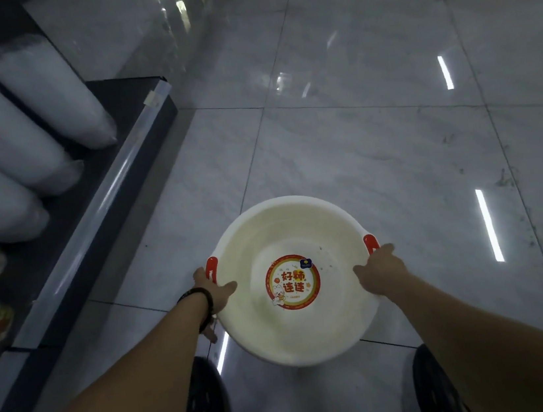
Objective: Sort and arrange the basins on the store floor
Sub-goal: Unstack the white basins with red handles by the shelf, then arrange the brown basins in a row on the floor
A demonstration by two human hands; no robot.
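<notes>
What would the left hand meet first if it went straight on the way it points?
The basin: the left hand grips its rim by the red handle. Past it, probably only floor.

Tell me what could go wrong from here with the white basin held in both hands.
1. The left hand and right hand grip the basin by its rim, next to the red handles rather than by them, so it might slip or tip.
2. The glossy floor looks slick, so a basin set down carelessly could slide.
3. The shelf edge is close on the left, and a swing that way could knock it.
</notes>
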